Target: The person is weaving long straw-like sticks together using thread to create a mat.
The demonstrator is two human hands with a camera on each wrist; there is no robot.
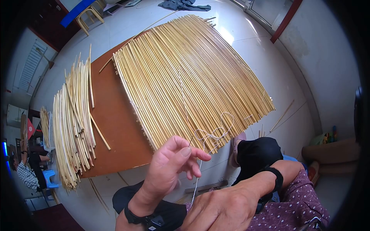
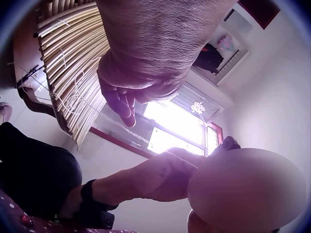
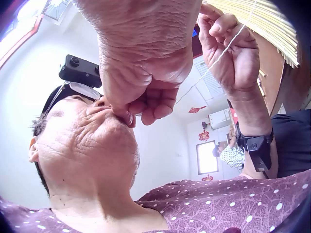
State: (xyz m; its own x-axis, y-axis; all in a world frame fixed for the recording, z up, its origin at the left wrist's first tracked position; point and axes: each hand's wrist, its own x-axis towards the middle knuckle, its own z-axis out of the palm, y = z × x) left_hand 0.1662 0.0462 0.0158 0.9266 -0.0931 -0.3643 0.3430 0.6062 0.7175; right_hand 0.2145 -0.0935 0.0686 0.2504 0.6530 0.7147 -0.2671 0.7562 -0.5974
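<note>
My left hand [image 1: 169,165] pinches a thin needle [image 1: 191,141] between thumb and forefinger, over the near edge of a mat of straw-coloured reeds [image 1: 185,77]. White thread [image 1: 195,188] runs from this hand to my right hand [image 1: 221,208]. In the right wrist view the right hand [image 3: 146,92] is raised to the person's mouth, its curled fingertips at the lips. There the thread [image 3: 218,58] stretches taut past the left hand [image 3: 233,60] into those fingers; its end is hidden. Loose loops of thread [image 1: 216,133] lie on the mat's near corner.
The mat lies on a brown board [image 1: 111,115]. Loose reeds [image 1: 73,127] are piled on the board's left side. The person's dark-trousered knee [image 1: 260,154] is by the mat's right corner. Another person in a patterned top [image 1: 29,175] sits far left near a blue stool [image 1: 49,179].
</note>
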